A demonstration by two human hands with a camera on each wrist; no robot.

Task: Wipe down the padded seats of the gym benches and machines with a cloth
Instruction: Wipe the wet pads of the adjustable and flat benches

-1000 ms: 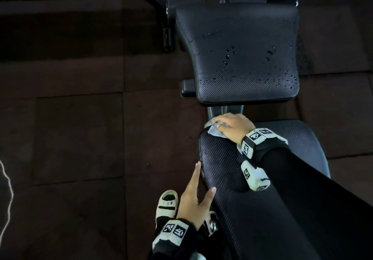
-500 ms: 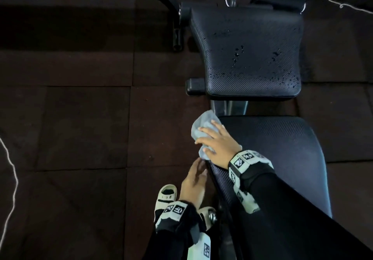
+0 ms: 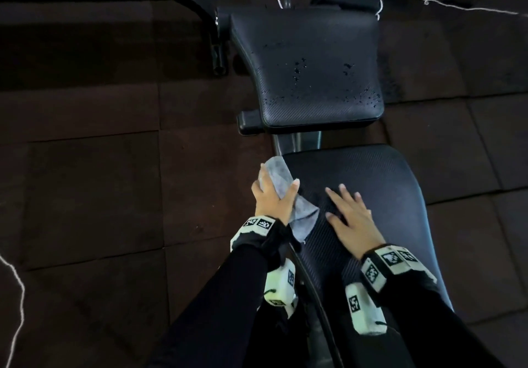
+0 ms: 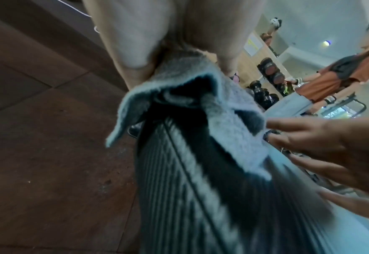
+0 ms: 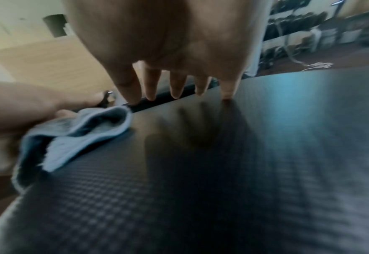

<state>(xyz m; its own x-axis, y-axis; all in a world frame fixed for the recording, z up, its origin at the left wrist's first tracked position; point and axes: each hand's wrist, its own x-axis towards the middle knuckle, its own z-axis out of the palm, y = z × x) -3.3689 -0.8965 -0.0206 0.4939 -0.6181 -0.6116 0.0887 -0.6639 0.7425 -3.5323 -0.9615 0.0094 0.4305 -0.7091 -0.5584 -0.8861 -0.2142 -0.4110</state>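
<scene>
While my left hand (image 3: 273, 196) grips the cloth (image 3: 281, 180) against the left edge of the near pad (image 3: 371, 185), my right hand (image 3: 350, 215) lies flat on that pad with its fingers spread and holds nothing. The cloth is bunched under my left palm, with one end poking out past my fingertips and the other trailing back toward my wrist. I judge the step in hand to be wiping the side edge of this pad. Beyond my fingertips, the far pad (image 3: 311, 62) carries droplets and looks unwiped. The next move calls for firm palm pressure along the edge, then a reach forward to the wet pad.
</scene>
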